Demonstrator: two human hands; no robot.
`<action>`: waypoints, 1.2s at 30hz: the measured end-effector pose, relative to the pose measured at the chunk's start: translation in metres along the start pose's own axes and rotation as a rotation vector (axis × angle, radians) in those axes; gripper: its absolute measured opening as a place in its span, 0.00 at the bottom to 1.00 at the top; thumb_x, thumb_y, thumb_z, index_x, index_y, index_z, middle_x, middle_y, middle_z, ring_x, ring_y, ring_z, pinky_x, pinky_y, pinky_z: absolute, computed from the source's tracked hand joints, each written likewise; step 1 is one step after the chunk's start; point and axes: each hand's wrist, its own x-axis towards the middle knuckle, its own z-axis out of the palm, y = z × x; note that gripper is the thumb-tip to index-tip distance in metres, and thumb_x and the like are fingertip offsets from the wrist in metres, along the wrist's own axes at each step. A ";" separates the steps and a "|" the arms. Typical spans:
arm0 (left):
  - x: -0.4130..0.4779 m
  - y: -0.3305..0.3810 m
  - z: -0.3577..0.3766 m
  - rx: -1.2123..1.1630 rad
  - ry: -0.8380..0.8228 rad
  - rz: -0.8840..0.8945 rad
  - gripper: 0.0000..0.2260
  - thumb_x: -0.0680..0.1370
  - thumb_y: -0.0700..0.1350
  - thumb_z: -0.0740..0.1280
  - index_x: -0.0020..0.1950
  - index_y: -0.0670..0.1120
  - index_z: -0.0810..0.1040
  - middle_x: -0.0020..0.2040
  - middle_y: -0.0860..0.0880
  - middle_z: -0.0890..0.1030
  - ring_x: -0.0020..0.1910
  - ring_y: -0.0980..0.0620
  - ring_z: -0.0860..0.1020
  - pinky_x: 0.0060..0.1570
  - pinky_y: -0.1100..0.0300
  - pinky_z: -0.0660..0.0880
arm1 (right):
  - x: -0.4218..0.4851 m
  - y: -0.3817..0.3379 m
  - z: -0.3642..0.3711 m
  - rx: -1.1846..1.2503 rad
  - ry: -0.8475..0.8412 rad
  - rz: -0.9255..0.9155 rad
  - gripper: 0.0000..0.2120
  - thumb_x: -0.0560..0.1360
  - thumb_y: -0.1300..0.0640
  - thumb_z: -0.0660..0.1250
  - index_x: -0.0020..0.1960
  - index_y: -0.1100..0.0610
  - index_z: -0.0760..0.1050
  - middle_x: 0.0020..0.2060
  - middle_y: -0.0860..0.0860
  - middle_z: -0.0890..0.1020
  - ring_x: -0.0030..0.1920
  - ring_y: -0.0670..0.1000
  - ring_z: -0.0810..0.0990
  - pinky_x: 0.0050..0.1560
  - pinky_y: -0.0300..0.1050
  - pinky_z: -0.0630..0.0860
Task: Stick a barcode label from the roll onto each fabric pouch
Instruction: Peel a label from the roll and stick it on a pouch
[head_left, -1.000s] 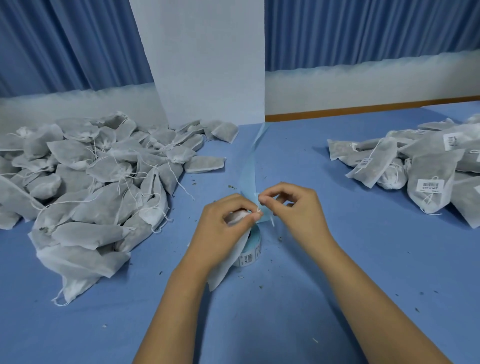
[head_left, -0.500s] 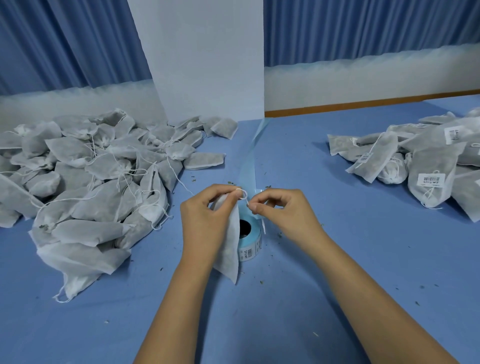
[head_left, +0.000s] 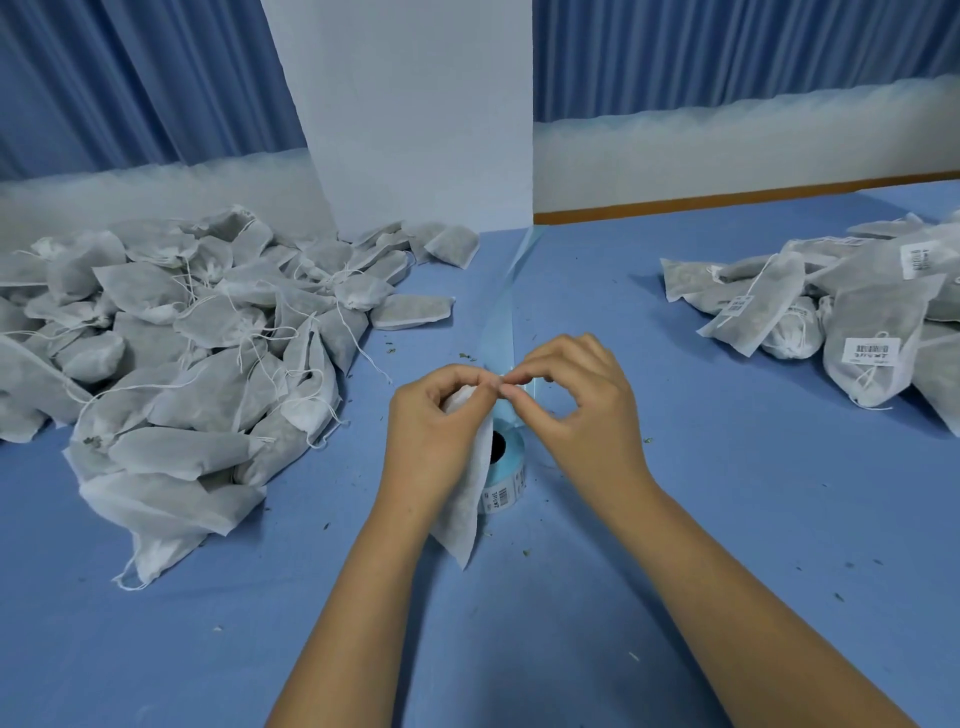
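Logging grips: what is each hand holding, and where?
Left hand grips a pouch by its top end; right hand pinches something there, too small to tell.

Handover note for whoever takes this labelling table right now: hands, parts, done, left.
Left hand: grips a fabric pouch that hangs in front of the label roll.
Right hand: pinches at the pouch's top, fingertips meeting the left's. Whether a label is there is too small to tell.
Roll: stands on edge on the table, with its blue backing strip trailing away.
Done: labelled pouches piled on the right.
Left: the held pouch, which shows no label, and the unlabelled pile on the left.
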 end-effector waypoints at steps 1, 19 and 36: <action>0.000 0.001 0.000 -0.010 -0.009 -0.013 0.10 0.76 0.38 0.69 0.38 0.49 0.83 0.36 0.57 0.84 0.40 0.64 0.80 0.41 0.76 0.70 | 0.000 0.001 0.001 -0.043 0.005 -0.005 0.05 0.71 0.55 0.73 0.40 0.56 0.82 0.38 0.48 0.81 0.42 0.51 0.76 0.45 0.45 0.70; 0.005 0.002 -0.013 -0.055 -0.006 0.005 0.10 0.77 0.41 0.69 0.41 0.55 0.84 0.40 0.61 0.84 0.41 0.67 0.79 0.43 0.75 0.71 | 0.007 0.003 -0.012 0.241 -0.017 0.408 0.09 0.73 0.66 0.66 0.37 0.56 0.74 0.35 0.43 0.77 0.37 0.41 0.72 0.47 0.35 0.67; 0.008 0.003 -0.021 -0.319 -0.071 -0.038 0.13 0.84 0.51 0.55 0.65 0.55 0.76 0.58 0.51 0.83 0.61 0.55 0.79 0.54 0.68 0.76 | -0.005 -0.040 -0.002 0.526 -0.110 0.418 0.08 0.72 0.63 0.65 0.37 0.52 0.74 0.39 0.45 0.77 0.42 0.46 0.75 0.46 0.34 0.69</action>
